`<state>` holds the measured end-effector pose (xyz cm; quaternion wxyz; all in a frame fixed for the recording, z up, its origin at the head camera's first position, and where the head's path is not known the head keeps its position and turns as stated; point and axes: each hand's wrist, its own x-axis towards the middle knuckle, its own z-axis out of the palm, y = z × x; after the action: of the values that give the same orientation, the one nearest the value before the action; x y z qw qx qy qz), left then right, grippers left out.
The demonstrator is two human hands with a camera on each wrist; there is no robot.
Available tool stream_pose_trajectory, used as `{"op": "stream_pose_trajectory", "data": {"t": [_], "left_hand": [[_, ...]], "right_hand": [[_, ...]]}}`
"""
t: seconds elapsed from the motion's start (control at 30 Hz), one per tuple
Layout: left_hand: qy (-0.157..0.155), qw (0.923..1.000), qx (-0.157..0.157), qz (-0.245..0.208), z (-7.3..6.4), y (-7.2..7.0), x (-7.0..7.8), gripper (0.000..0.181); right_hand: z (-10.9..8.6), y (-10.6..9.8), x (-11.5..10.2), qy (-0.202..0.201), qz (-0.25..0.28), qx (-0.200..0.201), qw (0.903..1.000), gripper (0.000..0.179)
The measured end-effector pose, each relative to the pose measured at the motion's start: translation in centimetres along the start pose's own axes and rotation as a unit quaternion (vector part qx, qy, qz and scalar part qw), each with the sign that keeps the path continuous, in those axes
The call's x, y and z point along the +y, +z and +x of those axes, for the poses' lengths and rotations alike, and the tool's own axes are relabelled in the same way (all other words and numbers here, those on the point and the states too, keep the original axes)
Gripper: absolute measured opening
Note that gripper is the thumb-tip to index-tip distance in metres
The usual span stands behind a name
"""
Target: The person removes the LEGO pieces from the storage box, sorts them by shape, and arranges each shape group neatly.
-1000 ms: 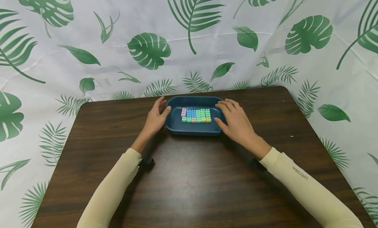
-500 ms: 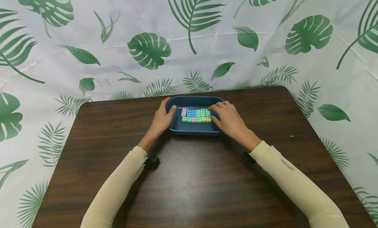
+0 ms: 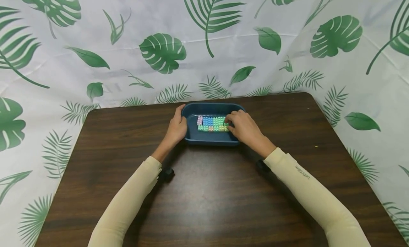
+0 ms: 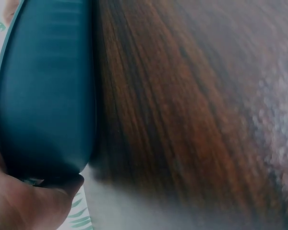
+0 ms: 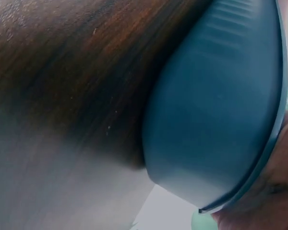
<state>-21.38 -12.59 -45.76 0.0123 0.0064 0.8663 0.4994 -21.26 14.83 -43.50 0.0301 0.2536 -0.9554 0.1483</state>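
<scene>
Bricks point(image 3: 211, 123) ranked parallel to worktop's point(image 3: 204, 197) far edge; right end was reached by right hand point(image 3: 245, 129), fingers bent, pinch unclear; tray point(image 3: 211, 141) gripped by left hand point(image 3: 176, 128).

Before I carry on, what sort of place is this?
Probably a simple tabletop workspace, perhaps a screened-off corner; the room beyond is hidden. A leaf-print cloth hangs behind a dark wooden table, and a blue tray of toy bricks sits near its far edge.
</scene>
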Motion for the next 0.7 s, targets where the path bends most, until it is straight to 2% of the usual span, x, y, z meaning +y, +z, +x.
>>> {"op": "stream_pose_trajectory", "data": {"t": [0.43, 0.7], "left_hand": [[0.005, 1.0, -0.001, -0.004, -0.02, 0.07, -0.14, 0.055], [0.007, 0.9999, 0.0, -0.008, -0.03, 0.11, -0.17, 0.055]], "right_hand": [[0.47, 0.62, -0.04, 0.014, -0.003, -0.013, 0.9998, 0.012], [0.57, 0.62, -0.06, 0.009, -0.017, -0.017, 0.9997, 0.011]]}}
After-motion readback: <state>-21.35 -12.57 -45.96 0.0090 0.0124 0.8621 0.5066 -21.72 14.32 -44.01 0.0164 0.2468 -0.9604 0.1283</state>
